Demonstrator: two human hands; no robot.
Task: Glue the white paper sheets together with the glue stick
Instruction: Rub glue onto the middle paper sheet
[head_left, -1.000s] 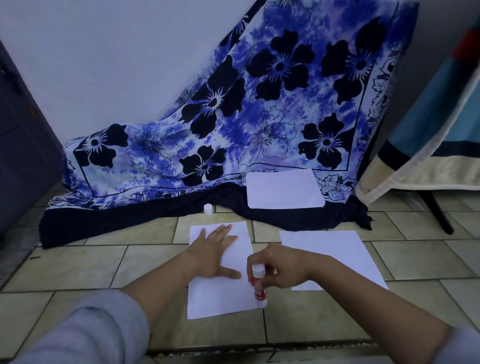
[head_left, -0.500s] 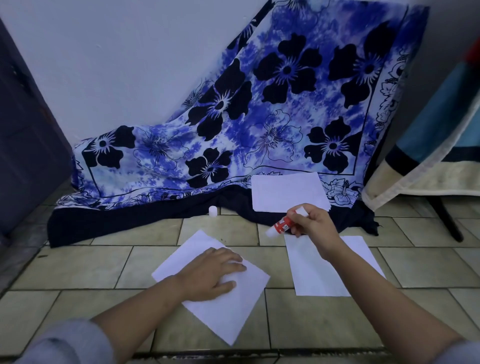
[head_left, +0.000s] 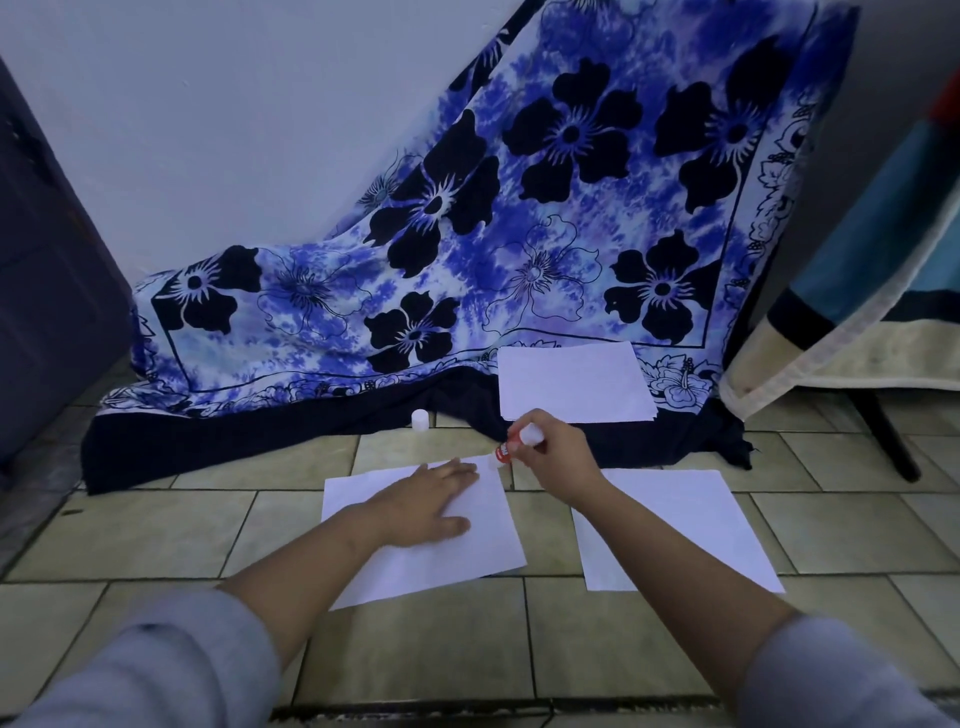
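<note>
A white paper sheet (head_left: 483, 551) lies on the tiled floor in front of me, its long side running left to right. My left hand (head_left: 423, 506) rests flat on it, fingers spread. My right hand (head_left: 558, 457) grips a red and white glue stick (head_left: 511, 447), tip down at the sheet's far right corner. A second white sheet (head_left: 727, 519) lies to the right, partly under my right forearm. A third sheet or small stack (head_left: 571, 382) rests further back on the cloth. The glue stick's white cap (head_left: 420, 420) stands on the floor by the cloth's edge.
A blue flowered cloth (head_left: 519, 234) hangs down the wall and spreads onto the tiled floor (head_left: 156, 530). A striped fabric over a dark stand (head_left: 883, 431) is at the right. A dark door or cabinet (head_left: 47, 286) is at the left.
My left hand has turned the near sheet from upright through a diagonal to lying crosswise. My right hand lifted the glue stick from the sheet's near edge, swung right, and came down at its far right corner.
</note>
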